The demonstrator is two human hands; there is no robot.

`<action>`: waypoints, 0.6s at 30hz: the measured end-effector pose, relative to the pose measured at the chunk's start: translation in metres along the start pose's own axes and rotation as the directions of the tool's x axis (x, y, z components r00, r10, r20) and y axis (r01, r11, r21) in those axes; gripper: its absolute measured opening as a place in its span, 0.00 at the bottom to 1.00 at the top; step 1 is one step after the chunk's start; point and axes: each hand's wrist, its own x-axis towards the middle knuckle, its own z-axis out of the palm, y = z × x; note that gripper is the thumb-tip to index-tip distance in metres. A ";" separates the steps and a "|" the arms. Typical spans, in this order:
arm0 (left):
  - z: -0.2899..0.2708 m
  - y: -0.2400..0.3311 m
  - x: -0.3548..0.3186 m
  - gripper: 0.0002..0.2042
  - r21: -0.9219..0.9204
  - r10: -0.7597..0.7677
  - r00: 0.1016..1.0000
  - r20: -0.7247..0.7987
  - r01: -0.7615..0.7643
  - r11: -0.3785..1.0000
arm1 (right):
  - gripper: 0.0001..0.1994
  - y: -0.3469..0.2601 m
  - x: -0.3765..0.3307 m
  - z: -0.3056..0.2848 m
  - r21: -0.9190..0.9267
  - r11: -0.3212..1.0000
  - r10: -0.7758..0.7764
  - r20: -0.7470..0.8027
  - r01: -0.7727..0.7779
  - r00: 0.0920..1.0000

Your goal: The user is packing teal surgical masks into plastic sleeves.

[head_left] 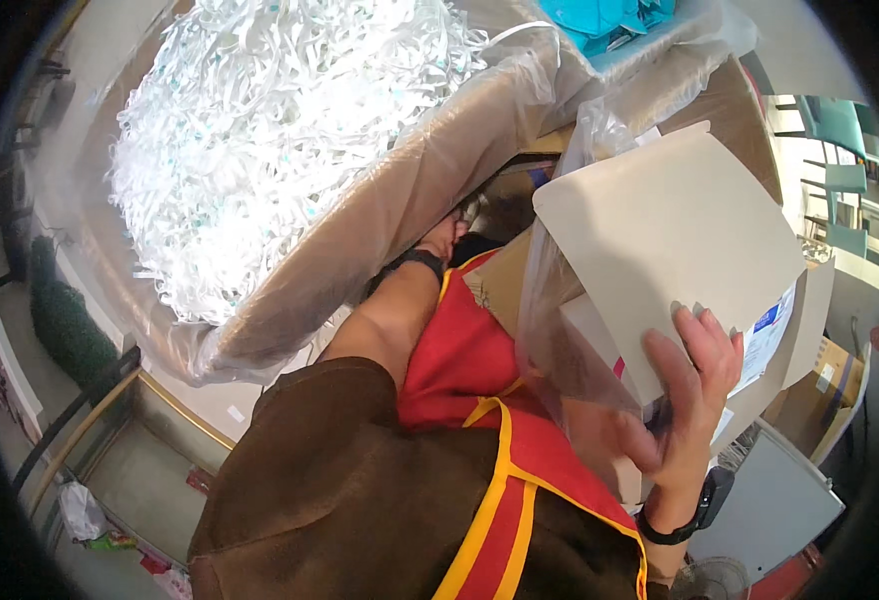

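My left hand (443, 240) reaches down into the shadowed gap beside a large carton (360, 250) lined with clear plastic. Most of its fingers are hidden there, so I cannot tell what they touch. White shredded paper (280, 130) is heaped high in that carton. On my right, a large beige card sheet (670, 230) with rounded corners leans tilted in another plastic-lined box (750, 130). My right hand (695, 385) lies against the sheet's lower edge with its fingers apart, not closed around it. Clear plastic film (550, 330) hangs at the sheet's left side.
Bright blue material (610, 20) fills a plastic-lined box at the far right. Printed papers (765, 335) lie behind the sheet. A grey panel (770, 500) and a brown carton (825, 390) stand at right. A metal-framed cart (150, 460) is at lower left; teal chairs (835, 130) stand farther off.
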 end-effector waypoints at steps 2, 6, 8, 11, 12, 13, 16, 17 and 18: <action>0.012 0.014 0.004 0.08 -0.253 0.013 0.993 0.115 0.017 0.967 | 0.30 -0.007 0.004 -0.003 0.024 0.999 -0.028 0.010 0.028 1.000; 0.075 0.044 -0.003 0.08 -0.120 0.098 0.927 0.362 -0.058 0.991 | 0.29 -0.002 0.002 -0.007 0.043 0.999 -0.021 -0.008 0.022 1.000; 0.081 0.031 0.003 0.07 -0.172 0.093 0.858 0.505 -0.006 0.985 | 0.29 -0.003 0.005 -0.009 0.054 0.998 -0.035 -0.027 0.036 0.999; 0.103 0.024 -0.009 0.06 -0.270 0.098 0.691 0.716 0.145 0.952 | 0.29 -0.003 0.005 -0.011 0.072 0.997 -0.024 -0.036 0.027 0.999; 0.116 0.025 -0.020 0.06 -0.310 0.114 0.684 0.721 0.170 0.935 | 0.29 -0.003 0.005 -0.010 0.064 0.997 -0.032 -0.042 0.034 0.999; 0.128 0.034 -0.033 0.06 -0.334 0.130 0.680 0.722 0.178 0.925 | 0.29 -0.003 0.004 -0.008 0.060 0.997 -0.037 -0.046 0.040 0.998; 0.153 0.062 -0.065 0.06 -0.390 0.193 0.662 0.724 0.162 0.906 | 0.30 0.001 0.000 -0.007 0.056 0.994 -0.083 -0.097 0.089 0.992; 0.154 0.070 -0.073 0.06 -0.393 0.209 0.658 0.723 0.144 0.908 | 0.30 0.003 0.000 -0.005 0.054 0.995 -0.077 -0.118 0.084 0.990; 0.151 0.076 -0.083 0.06 -0.391 0.214 0.664 0.716 0.128 0.911 | 0.31 0.005 -0.001 -0.003 0.066 0.992 -0.097 -0.124 0.105 0.988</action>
